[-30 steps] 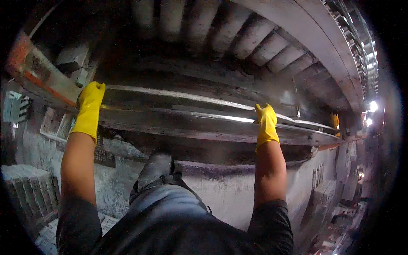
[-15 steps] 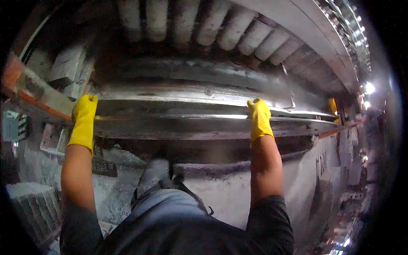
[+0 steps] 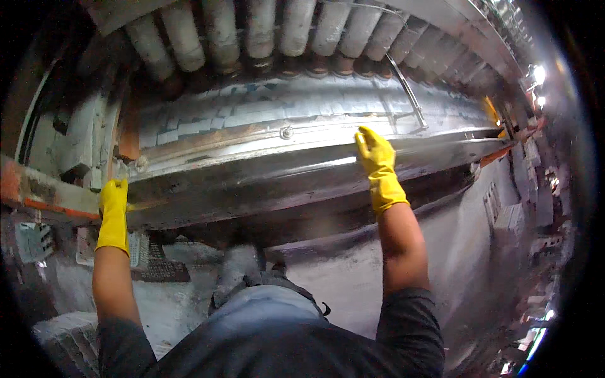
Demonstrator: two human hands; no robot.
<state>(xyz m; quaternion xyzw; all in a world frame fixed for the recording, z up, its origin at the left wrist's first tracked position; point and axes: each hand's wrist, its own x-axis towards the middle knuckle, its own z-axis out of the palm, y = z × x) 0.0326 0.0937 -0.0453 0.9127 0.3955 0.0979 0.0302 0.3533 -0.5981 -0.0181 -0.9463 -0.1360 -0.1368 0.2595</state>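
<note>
A long, shiny metal panel [image 3: 252, 189] stretches from left to right in front of me, along the near side of a machine. My left hand [image 3: 114, 205], in a yellow rubber glove, is closed at the panel's left end, seemingly round its edge; the fingertips are hidden. My right hand [image 3: 377, 157], gloved alike, lies against the panel's upper edge further right, its fingers stretched out and pointing away from me. Just beyond the panel runs a bright metal ledge [image 3: 220, 150] with a round bolt head [image 3: 287, 132] on it.
Behind the ledge lies a bed of pale, tile-like pieces [image 3: 252, 110], below a row of thick grey cylinders [image 3: 261, 28]. A bent metal rod [image 3: 406, 91] rises from the ledge at right. An orange-edged beam [image 3: 50, 201] stands at left, and grey crates [image 3: 69, 337] sit at lower left.
The gap along the panel's upper edge no longer shows, and the pale pieces behind have come into sight. My left hand is lower; my right hand's fingers have straightened. The view has shifted.
</note>
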